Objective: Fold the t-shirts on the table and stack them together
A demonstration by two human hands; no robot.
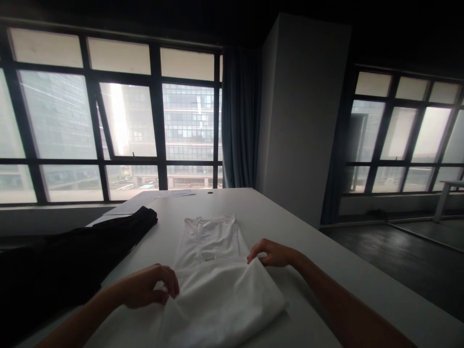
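Observation:
A white shirt point(221, 302) lies lengthwise on the white table, with its near part folded over toward the far end and lifted in soft creases. My left hand point(154, 286) pinches the left end of the raised fold between thumb and fingers. At the fold's right end, my right hand point(271, 253) grips the cloth in the same way, a little farther from me. Beyond the fold, the shirt's far part lies flat and slightly wrinkled. A small pale mark or tag shows beside the fold, too small to make out.
Dark clothing point(83, 251) lies heaped along the left side of the table point(279, 227). Sheets of paper point(126, 207) rest at the far left. Past the table stand windows, a blue curtain point(241, 116) and a square pillar point(302, 111). Dark floor stretches to the right.

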